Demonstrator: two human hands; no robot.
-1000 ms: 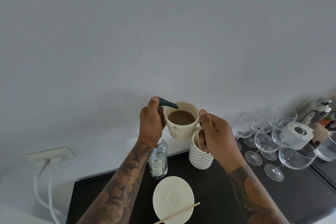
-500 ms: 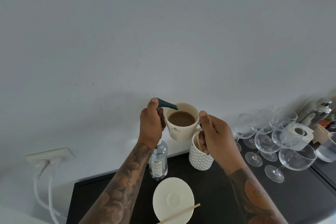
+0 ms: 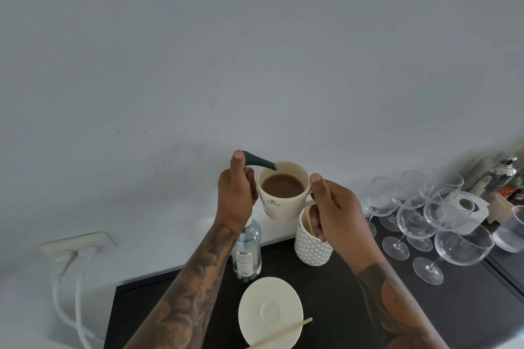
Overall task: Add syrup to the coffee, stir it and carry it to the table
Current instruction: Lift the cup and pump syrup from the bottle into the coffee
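Note:
A cream cup of brown coffee is held in the air by its handle in my right hand, thumb on the rim. My left hand grips the dark green pump head of the clear syrup bottle, thumb on top. The pump's spout tip reaches over the cup's left rim. The bottle stands on the black counter. A cream saucer lies below with a wooden stir stick across its front edge.
A white patterned cup holding wooden sticks stands under my right hand. Several wine glasses crowd the counter's right side, with a paper roll, a tumbler and a metal shaker behind. A wall socket with white cables is at the left.
The cup and both hands have shifted very slightly; the pump spout now sits a touch lower against the cup's rim. Otherwise nothing has moved.

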